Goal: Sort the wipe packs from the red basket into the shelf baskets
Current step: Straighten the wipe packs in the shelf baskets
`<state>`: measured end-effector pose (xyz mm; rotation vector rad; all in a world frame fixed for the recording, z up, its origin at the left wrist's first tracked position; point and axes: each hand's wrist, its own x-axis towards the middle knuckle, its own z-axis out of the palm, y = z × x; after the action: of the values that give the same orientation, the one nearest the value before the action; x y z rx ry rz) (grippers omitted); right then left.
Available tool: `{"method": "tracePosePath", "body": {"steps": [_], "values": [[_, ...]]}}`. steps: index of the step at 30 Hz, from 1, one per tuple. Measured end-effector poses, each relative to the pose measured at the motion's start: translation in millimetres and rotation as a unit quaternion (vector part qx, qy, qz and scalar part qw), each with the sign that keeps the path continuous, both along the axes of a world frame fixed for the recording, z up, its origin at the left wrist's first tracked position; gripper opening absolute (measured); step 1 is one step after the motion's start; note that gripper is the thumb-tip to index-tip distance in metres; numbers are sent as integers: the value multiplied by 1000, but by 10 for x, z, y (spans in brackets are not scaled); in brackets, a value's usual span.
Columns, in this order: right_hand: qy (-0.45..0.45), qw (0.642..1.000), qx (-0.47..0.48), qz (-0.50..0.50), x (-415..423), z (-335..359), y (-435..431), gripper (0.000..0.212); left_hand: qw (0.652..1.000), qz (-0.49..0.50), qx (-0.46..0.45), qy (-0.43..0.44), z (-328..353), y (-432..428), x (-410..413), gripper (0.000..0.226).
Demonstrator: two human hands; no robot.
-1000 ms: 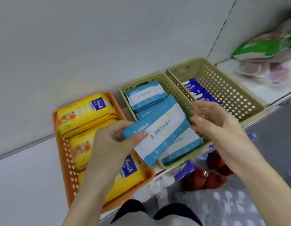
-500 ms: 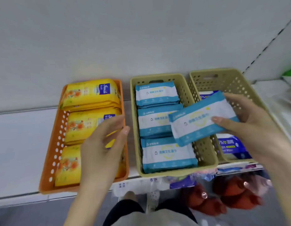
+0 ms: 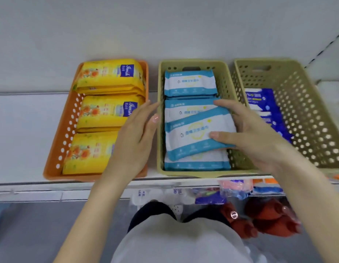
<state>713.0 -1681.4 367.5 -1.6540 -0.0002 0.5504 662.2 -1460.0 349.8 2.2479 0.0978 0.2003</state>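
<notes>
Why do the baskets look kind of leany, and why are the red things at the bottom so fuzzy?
Head view: the wide-angle lens stretches the edges, so the orange basket and the right beige basket seem to splay outward. Same head view: the red things under the shelf are smeared, probably by motion blur. Head view again: the light is soft and even, with no hard shadows.

We are looking at a shop shelf stocked with packaged wipes.

We see a white shelf with a plain back panel carrying three perforated baskets side by side: an orange basket on the left of identical yellow packs, a middle basket of matching blue-and-white packs, a right basket with dark blue packs. Below the near edge, more wrapped goods crowd a lower level.
</notes>
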Motion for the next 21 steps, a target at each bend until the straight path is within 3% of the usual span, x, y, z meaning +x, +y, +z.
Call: {"method": "tracePosePath", "body": {"steps": [3, 6, 8, 13, 21], "values": [[-42, 988, -131, 64, -119, -114, 65, 60, 1000, -7, 11, 2, -27, 18, 9, 36], [-137, 929, -318, 132, -95, -45, 78, 56, 1000, -7, 18, 2, -57, 26, 23, 36], [-194, 892, -377, 155, -62, 7, 72, 53, 1000, -1, 19, 1, -58, 18, 29, 35], [-300, 849, -380, 213, 3, 21, 172, 50, 1000, 9, 20, -6, -62, 9, 32, 34], [-289, 864, -287, 295, 59, -219, 204, 48, 1000, 7, 24, -18, -72, 14, 31, 38]]}}
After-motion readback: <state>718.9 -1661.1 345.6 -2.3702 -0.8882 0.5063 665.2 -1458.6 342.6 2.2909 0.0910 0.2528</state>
